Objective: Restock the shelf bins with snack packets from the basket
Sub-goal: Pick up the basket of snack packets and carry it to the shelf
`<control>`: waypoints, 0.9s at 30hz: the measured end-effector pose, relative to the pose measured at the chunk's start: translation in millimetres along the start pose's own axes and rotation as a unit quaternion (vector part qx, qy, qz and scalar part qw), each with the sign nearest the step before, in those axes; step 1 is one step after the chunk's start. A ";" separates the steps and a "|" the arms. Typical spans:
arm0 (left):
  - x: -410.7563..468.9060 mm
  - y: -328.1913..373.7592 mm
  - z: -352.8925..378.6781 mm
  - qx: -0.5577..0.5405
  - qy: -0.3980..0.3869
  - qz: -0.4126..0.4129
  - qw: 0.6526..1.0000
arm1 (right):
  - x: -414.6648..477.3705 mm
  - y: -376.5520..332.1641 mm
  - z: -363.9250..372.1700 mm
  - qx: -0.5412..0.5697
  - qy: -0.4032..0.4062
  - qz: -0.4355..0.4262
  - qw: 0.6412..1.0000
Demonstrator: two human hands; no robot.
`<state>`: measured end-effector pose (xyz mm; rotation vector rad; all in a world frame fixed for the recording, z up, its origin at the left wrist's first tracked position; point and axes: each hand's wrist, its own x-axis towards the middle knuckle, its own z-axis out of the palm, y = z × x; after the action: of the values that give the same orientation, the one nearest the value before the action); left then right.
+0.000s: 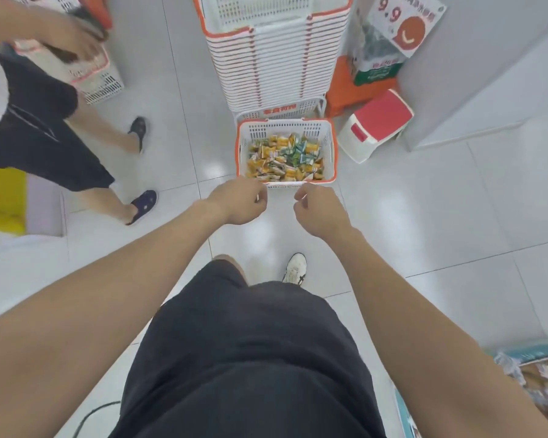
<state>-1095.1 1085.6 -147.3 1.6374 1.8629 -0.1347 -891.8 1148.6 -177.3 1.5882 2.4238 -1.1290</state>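
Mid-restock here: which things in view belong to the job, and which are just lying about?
Job: basket, snack packets, left hand, right hand.
Lying about: stack of empty baskets, red-topped step stool, orange stool, price sign.

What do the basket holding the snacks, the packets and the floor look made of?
Basket: moulded plastic, with white slotted walls and an orange rim, matte. Snack packets: probably glossy printed film; they look crinkled but are too small to be sure. Floor: likely glazed white tile, given the grout lines and bright reflections.
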 end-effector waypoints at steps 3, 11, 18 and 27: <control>51.7 -26.7 -15.2 -0.026 -0.007 -0.010 1.000 | 62.1 -9.7 -2.4 -0.013 -0.022 -0.012 1.000; 238.7 -148.3 -17.2 -0.091 -0.022 -0.055 0.994 | 267.5 -2.8 53.4 -0.105 -0.083 -0.017 0.991; 392.8 -261.8 67.7 -0.125 -0.054 -0.146 0.980 | 413.2 51.4 153.0 -0.136 -0.138 -0.002 0.981; 534.0 -336.4 191.9 -0.183 -0.052 -0.306 0.933 | 530.5 125.2 279.3 -0.159 -0.166 -0.021 0.973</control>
<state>-1335.4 1376.8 -688.2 0.7541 2.1038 -0.1226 -1141.0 1429.1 -661.4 1.1554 2.2817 -0.8691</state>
